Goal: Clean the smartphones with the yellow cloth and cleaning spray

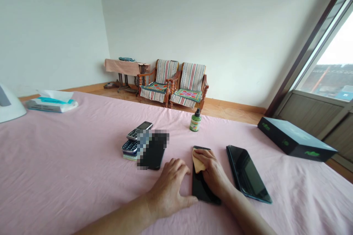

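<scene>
A black smartphone [199,189] lies screen up on the pink cloth in front of me. My right hand [212,169] presses a folded yellow wiping cloth [197,162] onto the upper part of its screen. Beside the phone's left edge rests my left hand [171,187], fingers apart, its thumb at the lower left side; whether the thumb touches the phone I cannot tell. Another dark phone or tablet [249,176] lies to the right. On the left are stacked keypad phones [140,130] and a black phone [158,152], partly hidden by pixelation.
A green spray bottle [195,122] stands beyond the phone. At the right lies a black box [298,139] with green marks. A tissue pack [52,105] and a white rounded object [11,106] are at the far left. Two wooden chairs [189,80] stand past the pink surface [82,176].
</scene>
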Available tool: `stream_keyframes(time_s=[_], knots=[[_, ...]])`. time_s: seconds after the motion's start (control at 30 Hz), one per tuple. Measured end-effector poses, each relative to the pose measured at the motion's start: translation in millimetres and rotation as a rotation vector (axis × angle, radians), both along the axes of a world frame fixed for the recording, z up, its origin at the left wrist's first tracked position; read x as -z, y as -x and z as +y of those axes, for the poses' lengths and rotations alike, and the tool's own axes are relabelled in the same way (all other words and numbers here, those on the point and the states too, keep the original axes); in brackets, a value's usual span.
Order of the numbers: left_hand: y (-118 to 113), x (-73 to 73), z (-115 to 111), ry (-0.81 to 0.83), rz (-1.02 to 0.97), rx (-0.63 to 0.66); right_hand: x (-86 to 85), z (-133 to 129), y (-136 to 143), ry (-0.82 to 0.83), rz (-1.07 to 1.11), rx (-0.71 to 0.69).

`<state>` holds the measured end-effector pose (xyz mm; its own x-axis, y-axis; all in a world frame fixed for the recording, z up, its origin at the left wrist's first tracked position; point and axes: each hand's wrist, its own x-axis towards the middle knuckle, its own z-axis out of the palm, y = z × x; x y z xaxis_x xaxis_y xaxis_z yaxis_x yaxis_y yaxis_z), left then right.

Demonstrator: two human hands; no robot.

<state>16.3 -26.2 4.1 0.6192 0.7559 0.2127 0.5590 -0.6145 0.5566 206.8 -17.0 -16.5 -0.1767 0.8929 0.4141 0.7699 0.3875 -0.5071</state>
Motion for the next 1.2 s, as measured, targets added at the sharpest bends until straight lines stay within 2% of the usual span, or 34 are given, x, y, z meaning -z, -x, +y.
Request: stream_keyframes(time_s=[0.37,0.63,0.87,1.2], knots=[[0,2.1,2,-0.01,0.008,-0.014,-7.9,-37,6,0.033,0.023,-0.117],[1,3.0,4,-0.016,-0.001,-0.006,-7.3,-56,9,0.012,0.037,-0.158],[2,4.3,7,-0.005,-0.024,0.006,-16.3,-63,14,0.001,0.089,-0.208],[2,5.4,7,-0.04,-0.028,0.04,-20.8,-65,9,0.055,0.151,-0.279]])
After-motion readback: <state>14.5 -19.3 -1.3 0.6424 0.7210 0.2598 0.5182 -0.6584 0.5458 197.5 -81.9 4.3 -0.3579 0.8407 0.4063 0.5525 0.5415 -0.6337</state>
